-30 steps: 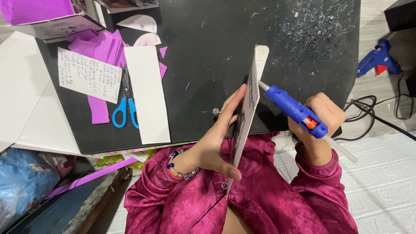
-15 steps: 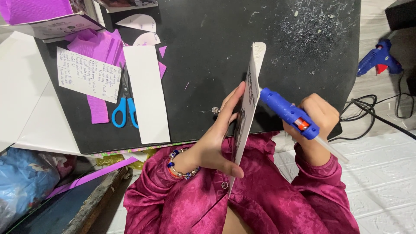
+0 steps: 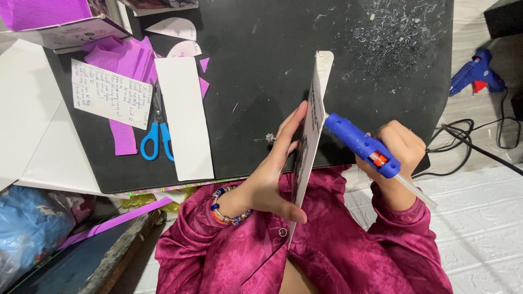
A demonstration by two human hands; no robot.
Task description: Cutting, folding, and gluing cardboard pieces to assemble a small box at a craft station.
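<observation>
Holding the white card panel [image 3: 311, 130] on edge at the surface's [image 3: 261, 81] 6 o'clock side, left hand [image 3: 272, 179] clamped on it, right hand [image 3: 400, 155] gripping the blue glue gun [image 3: 362, 144], nozzle touching its right face. Gluing looks midway; white strip [image 3: 184, 117], scissors [image 3: 156, 136], purple crepe paper [image 3: 122, 57] wait untouched toward 9 o'clock.

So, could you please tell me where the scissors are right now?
In the head view, the blue-handled scissors lie on the left of the black mat, between the handwritten note and the white card strip.
</observation>
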